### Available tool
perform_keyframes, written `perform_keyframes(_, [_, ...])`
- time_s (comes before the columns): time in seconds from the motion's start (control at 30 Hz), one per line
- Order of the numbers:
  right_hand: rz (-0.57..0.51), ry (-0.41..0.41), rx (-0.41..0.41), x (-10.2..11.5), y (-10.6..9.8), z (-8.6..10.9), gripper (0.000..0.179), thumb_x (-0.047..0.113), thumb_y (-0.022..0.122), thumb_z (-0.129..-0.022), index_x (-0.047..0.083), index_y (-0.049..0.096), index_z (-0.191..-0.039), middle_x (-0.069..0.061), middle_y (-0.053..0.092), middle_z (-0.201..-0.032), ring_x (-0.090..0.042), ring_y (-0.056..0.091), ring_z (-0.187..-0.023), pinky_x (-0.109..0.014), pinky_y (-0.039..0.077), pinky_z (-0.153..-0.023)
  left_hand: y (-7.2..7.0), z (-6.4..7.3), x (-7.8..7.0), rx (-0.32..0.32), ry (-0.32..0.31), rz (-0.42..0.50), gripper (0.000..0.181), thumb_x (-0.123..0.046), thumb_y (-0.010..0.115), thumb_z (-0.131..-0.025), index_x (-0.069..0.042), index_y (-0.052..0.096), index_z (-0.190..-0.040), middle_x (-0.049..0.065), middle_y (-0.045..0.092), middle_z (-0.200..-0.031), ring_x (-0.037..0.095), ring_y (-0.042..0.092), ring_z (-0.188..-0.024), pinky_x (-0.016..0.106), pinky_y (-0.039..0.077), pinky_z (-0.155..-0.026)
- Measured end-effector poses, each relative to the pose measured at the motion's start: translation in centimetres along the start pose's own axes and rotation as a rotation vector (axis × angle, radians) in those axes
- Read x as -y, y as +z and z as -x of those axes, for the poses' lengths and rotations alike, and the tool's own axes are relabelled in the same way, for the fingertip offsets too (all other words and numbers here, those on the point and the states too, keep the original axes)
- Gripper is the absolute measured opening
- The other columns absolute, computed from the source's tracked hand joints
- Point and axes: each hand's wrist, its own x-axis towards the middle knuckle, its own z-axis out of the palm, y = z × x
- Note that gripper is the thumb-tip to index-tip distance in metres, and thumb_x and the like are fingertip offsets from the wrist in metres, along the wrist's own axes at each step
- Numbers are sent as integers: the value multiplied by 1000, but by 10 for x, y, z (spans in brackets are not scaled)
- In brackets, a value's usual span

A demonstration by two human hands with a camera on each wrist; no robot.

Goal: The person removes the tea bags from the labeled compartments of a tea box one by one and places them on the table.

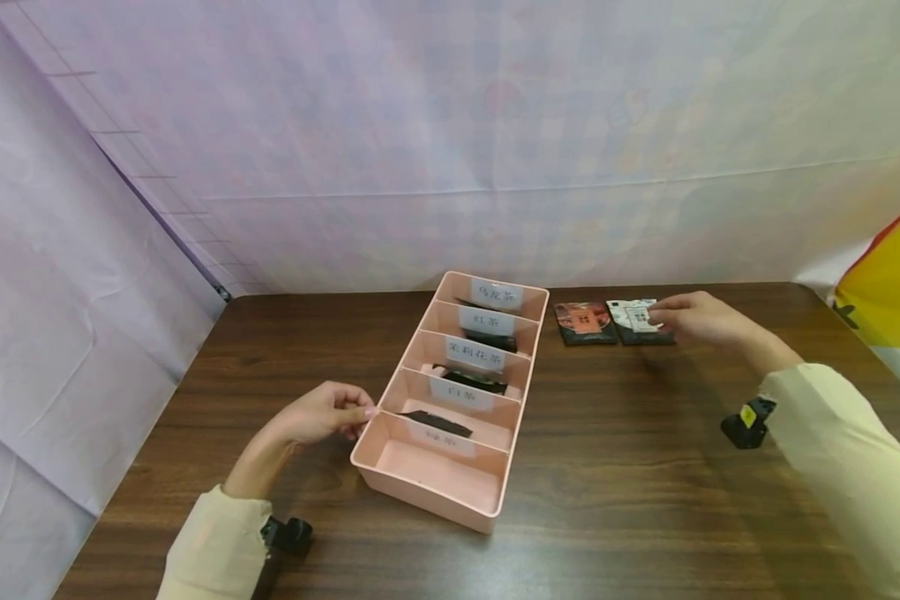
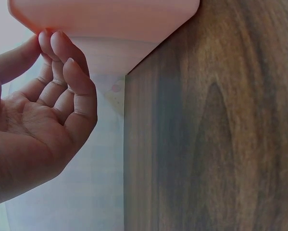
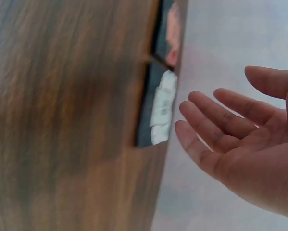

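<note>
A long pink divider box (image 1: 429, 498) stands on the table, its compartments marked with paper labels in Chinese characters. Dark sachets stick up in several of them, one being a black sachet (image 1: 438, 423) in the second compartment from the front. My left hand (image 1: 328, 412) pinches the box's left rim between thumb and fingertips, seen close up in the left wrist view. On the right, my right hand (image 1: 701, 318) hovers at a white-and-black tea sachet (image 1: 637, 318), fingers spread and slightly bent in the right wrist view. A red-and-black tea sachet (image 1: 587, 322) lies to its left.
The brown wooden table (image 1: 630, 500) ends at a pale patterned curtain (image 1: 450, 150) behind the box. Another white cloth (image 1: 30, 292) hangs along the left side. A yellow-and-red cloth (image 1: 888, 283) shows at the right edge.
</note>
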Motion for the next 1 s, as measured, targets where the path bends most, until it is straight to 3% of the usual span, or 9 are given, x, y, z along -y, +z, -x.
perform_keyframes(0.2, [3,8,5,24,0,10,58,38,43,-96,-8,38,-132,-30,45,-125,-41,47,-111,-49,43,-88,0,0,0,-3,3,-6,16,2,51,-89,17,54,-88,0,52,-65,10,49,-57,25,45,-55])
perform_keyframes(0.43, [88,-67,17,52,5,22,52,32,45,-96,-7,42,-130,-28,50,-121,-39,51,-106,-46,46,-84,0,0,0,-5,-2,-4,16,1,51,-90,17,54,-88,0,52,-65,10,49,-57,25,45,-55])
perform_keyframes(0.77, [87,-140,53,85,20,36,47,32,48,-95,-3,49,-126,-25,52,-120,-36,55,-102,-42,50,-77,0,1,0,-5,-12,14,16,1,51,-90,16,54,-88,0,52,-65,10,49,-57,24,45,-54])
perform_keyframes(1.0, [93,-205,44,106,33,45,41,27,51,-94,-3,53,-123,-19,56,-116,-30,56,-101,-43,48,-80,0,0,0,-7,-9,7,16,1,51,-90,16,54,-88,0,51,-65,10,49,-56,24,45,-54])
